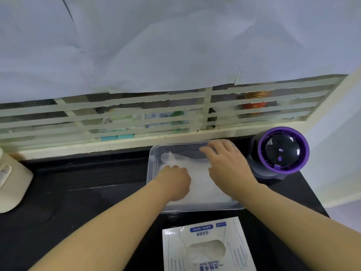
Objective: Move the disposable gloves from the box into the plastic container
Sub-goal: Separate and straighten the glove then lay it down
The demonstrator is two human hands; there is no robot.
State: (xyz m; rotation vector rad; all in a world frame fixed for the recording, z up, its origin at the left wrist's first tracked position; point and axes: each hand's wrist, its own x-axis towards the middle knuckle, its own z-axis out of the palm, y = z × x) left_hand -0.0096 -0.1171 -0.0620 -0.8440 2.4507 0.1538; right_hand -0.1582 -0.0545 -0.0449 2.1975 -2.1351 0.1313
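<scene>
**Head view.** Both forearms reach forward from the lower edge, over the dark surface point(93, 184), into the plastic container point(154, 156).

- The left hand point(175, 182) sits knuckles-up over the container's near-left part, its fingers bent down into the gloves point(197, 173). The fingertips are hidden under the hand, so it cannot be told whether they pinch the film or only press on it.
- The right hand point(228, 163) lies palm-down over the far-right part. Its fingers point(210, 149) are straight, spread and released — the tips near the far wall.

**Hard to make out.** The gloves are translucent white and merge into one crumpled layer, so single pieces cannot be counted. The box point(207, 233) is cut off by the lower edge.

**Containers.** The clear container stands on the surface and holds the glove layer, which covers most of its floor. The box lies just in front of it, not touching, with its print upside-down. Its oval opening shows white glove film point(207, 249) inside. A purple-ringed round device point(283, 151) stands just right of the container, and a cream appliance point(13, 184) stands at far left.
</scene>
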